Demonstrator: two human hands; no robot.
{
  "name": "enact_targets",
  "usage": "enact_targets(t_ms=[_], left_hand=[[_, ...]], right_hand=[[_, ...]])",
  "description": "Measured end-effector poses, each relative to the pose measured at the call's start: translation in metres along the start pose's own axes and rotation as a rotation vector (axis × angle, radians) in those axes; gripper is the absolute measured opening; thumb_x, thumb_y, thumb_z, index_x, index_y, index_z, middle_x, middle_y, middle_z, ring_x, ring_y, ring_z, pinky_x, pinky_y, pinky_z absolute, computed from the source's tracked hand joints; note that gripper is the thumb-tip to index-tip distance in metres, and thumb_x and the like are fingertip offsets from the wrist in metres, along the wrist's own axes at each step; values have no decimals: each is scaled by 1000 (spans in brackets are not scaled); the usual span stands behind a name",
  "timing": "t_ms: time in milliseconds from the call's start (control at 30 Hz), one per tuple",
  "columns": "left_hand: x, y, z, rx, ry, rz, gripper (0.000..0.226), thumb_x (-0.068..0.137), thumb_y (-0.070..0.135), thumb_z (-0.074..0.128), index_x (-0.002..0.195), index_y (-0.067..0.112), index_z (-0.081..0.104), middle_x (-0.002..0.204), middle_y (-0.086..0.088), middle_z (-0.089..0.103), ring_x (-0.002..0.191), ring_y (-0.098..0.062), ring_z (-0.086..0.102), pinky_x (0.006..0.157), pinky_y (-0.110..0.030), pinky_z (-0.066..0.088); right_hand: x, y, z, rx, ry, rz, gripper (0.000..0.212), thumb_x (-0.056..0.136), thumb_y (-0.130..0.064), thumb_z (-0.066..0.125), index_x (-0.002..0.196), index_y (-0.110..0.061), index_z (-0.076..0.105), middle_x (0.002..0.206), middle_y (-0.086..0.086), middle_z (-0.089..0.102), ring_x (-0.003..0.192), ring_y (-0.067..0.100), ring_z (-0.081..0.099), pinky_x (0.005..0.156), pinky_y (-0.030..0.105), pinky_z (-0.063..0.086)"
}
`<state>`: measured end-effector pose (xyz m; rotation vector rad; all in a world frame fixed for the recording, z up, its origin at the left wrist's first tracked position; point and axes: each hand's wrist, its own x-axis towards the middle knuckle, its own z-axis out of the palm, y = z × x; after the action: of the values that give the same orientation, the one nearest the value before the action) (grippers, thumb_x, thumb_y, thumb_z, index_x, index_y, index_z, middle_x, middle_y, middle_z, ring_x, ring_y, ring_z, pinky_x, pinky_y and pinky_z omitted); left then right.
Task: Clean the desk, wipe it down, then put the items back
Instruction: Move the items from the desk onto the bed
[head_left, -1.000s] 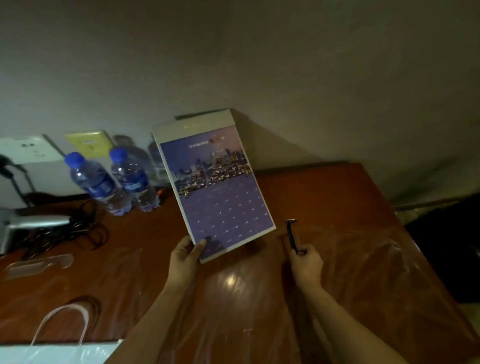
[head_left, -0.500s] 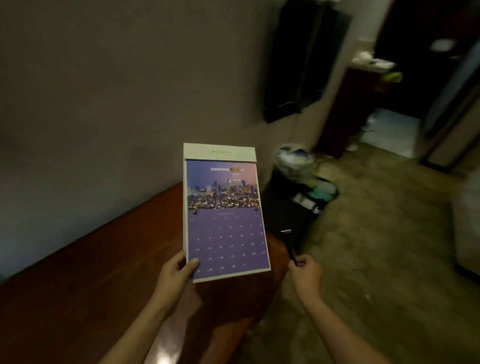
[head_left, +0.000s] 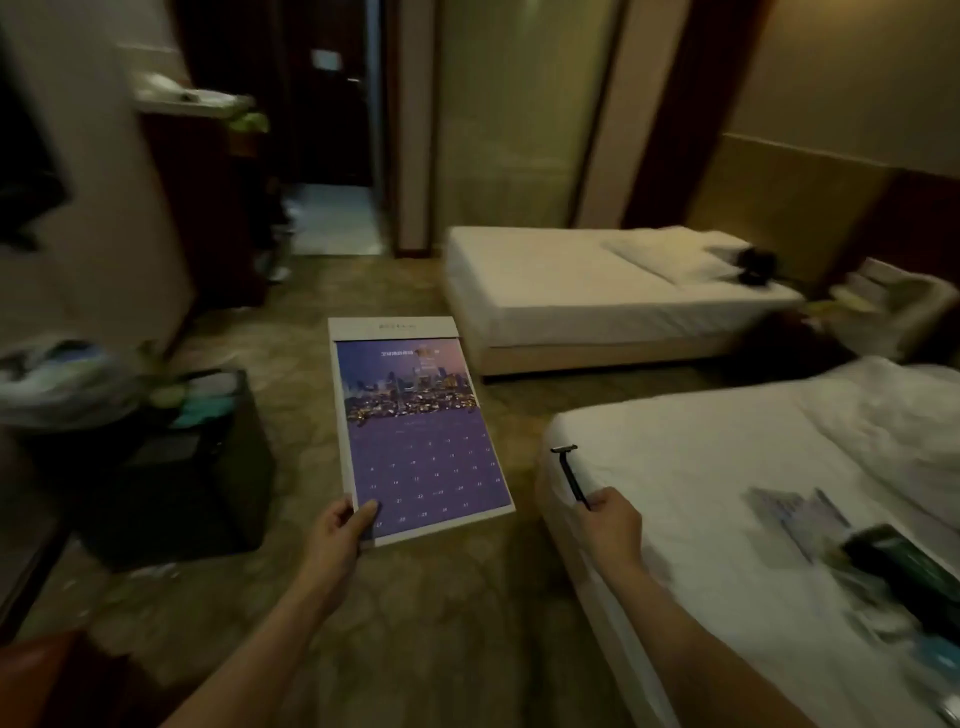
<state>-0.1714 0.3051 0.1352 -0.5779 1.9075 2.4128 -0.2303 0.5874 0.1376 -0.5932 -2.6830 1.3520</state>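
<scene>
Head view: wall and bench of the earlier frame give way to carpet and two beds. Left hand (head_left: 337, 525) still pinches the calendar (head_left: 415, 431) above open floor (head_left: 415, 623); right hand (head_left: 608, 517) grips the razor (head_left: 570, 473) over the near bed (head_left: 701, 467) corner.

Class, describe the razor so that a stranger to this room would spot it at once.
Find the near bed at the lower right. Over its left edge the right hand pinches a razor: a thin dark stick with a short crossbar head, unlike the broad purple calendar beside it.

Glossy paper calendar (head_left: 415, 431); matt cloth bedsheet (head_left: 727, 467).
</scene>
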Motion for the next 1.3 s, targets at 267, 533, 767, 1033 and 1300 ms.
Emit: enact_targets(t_ms=[267, 533, 767, 1033, 1300], left_hand=[[114, -22, 179, 146, -407, -77, 14, 95, 8, 48, 90, 0, 58, 65, -1, 68, 58, -14, 65, 53, -30, 52], [231, -39, 341, 353, -702, -158, 17, 92, 14, 54, 101, 2, 63, 101, -24, 68, 87, -35, 67, 84, -51, 52], [276, -58, 459, 502, -816, -165, 13, 95, 14, 50, 95, 7, 61, 90, -16, 68, 82, -31, 66, 66, -38, 54], [325, -99, 579, 671, -885, -194, 14, 95, 6, 49, 90, 6, 62, 90, -16, 66, 81, -30, 63, 73, -38, 52], [383, -148, 699, 863, -888, -209, 12, 95, 7, 51, 90, 0, 60, 82, -13, 64, 77, -30, 61, 63, -31, 49]], right_hand=[[79, 87, -91, 140, 338, 283, 7, 84, -3, 60, 79, -4, 54, 78, 13, 59, 69, 28, 57, 55, 28, 43], [181, 139, -147, 127, 567, 515, 9, 86, -3, 59, 81, -4, 52, 81, 13, 55, 71, 25, 49, 51, 29, 34], [218, 178, -158, 255, 683, 667, 8, 83, 2, 60, 80, -3, 54, 78, 11, 56, 74, 25, 53, 51, 23, 36], [302, 239, -179, 300, 649, 794, 7, 84, 0, 58, 88, -4, 54, 89, 12, 58, 82, 25, 56, 64, 27, 42], [408, 304, -201, 317, 557, 861, 6, 86, 0, 56, 85, -5, 52, 82, 8, 53, 75, 22, 51, 50, 19, 33]])
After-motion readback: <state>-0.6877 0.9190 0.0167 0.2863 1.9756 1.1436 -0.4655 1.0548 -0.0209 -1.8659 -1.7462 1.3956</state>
